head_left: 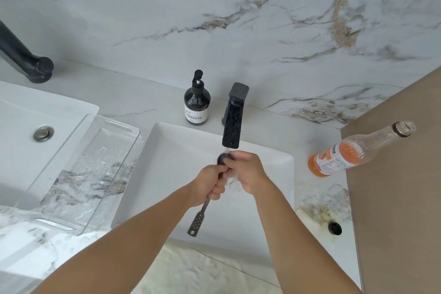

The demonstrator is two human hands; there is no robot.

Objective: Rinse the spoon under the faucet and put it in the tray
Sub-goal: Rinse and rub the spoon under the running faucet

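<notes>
A dark metal spoon (200, 215) with a perforated handle end is held over the white sink (164, 150), its bowl just under the spout of the black faucet (232, 126). Water runs from the spout onto the bowl. My left hand (210, 184) is closed around the upper handle. My right hand (245, 169) pinches the spoon's bowl with its fingertips. The clear plastic tray (47, 198) lies wet on the marble counter to the left of the sink.
A dark soap pump bottle (196, 102) stands behind the sink. An uncapped bottle of orange drink (358, 150) stands right of it, its black cap (334, 228) on the counter. A second sink (23, 126) and black faucet (21, 55) sit at far left.
</notes>
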